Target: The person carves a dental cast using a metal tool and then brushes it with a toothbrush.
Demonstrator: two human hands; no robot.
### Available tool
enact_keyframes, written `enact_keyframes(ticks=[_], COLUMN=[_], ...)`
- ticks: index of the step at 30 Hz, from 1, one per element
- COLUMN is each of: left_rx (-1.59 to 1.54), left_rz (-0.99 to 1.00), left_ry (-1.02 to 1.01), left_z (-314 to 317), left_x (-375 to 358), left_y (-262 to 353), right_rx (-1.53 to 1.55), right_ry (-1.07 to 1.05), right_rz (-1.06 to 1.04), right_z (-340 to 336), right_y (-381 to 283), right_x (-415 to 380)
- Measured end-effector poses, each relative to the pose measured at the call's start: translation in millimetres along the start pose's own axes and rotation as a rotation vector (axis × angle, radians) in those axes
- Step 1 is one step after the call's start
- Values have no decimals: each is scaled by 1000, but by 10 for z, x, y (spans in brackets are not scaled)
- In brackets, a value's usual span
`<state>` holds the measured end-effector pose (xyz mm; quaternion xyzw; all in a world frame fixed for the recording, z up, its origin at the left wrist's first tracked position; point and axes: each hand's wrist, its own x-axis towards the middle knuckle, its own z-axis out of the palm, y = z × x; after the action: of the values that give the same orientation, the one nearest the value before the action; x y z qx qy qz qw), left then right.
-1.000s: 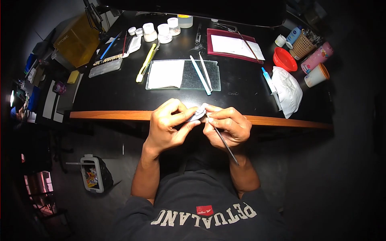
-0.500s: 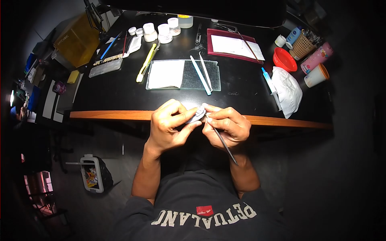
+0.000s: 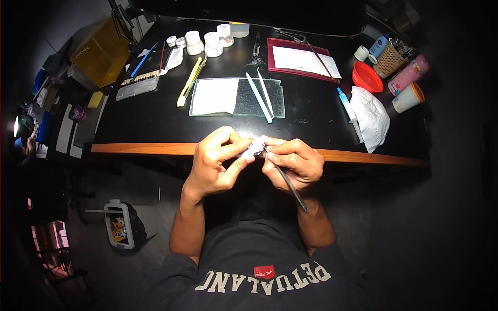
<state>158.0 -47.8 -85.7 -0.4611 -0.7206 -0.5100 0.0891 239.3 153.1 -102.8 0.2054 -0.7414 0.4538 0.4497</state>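
Note:
A small pale grey-white piece (image 3: 254, 148) is pinched between the thumb and fingers of my left hand (image 3: 220, 158), in front of the table's wooden edge. My right hand (image 3: 294, 163) is closed around a thin dark tool (image 3: 291, 189), whose tip meets the piece and whose far end points down towards my right forearm. Fingers of my right hand also touch the piece's right side. Fingertips hide part of the piece, so its exact shape is unclear. Beyond my hands lies a glass plate (image 3: 259, 103) with a white paper pad (image 3: 215, 96) and two slim tools (image 3: 259, 96) on it.
White jars (image 3: 212, 44) stand at the back. A red-framed pad (image 3: 306, 61) lies at the back right. On the right are a red bowl (image 3: 367, 76), a syringe (image 3: 350, 114), a tissue (image 3: 370, 119) and a cup (image 3: 408, 98). A bin (image 3: 120, 225) stands on the floor at left.
The small piece has turned slightly in my left fingers, and my left thumb has shifted a little to the left. My right hand and the dark tool have hardly moved.

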Motion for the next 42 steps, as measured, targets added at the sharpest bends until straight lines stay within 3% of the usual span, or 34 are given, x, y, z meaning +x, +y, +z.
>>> enact_keyframes(ticks=[29,35,42], left_rx=[-58,-85,-133], left_rz=[-109,-109,-121], left_ry=[81,78,69], left_z=[54,65,94], left_x=[8,27,41], left_y=[46,67,92], right_rx=[113,146,125], right_ry=[117,89,120], right_rz=[86,202,71], right_z=[53,7,8], right_y=[54,-22,38], right_x=[30,8,-7])
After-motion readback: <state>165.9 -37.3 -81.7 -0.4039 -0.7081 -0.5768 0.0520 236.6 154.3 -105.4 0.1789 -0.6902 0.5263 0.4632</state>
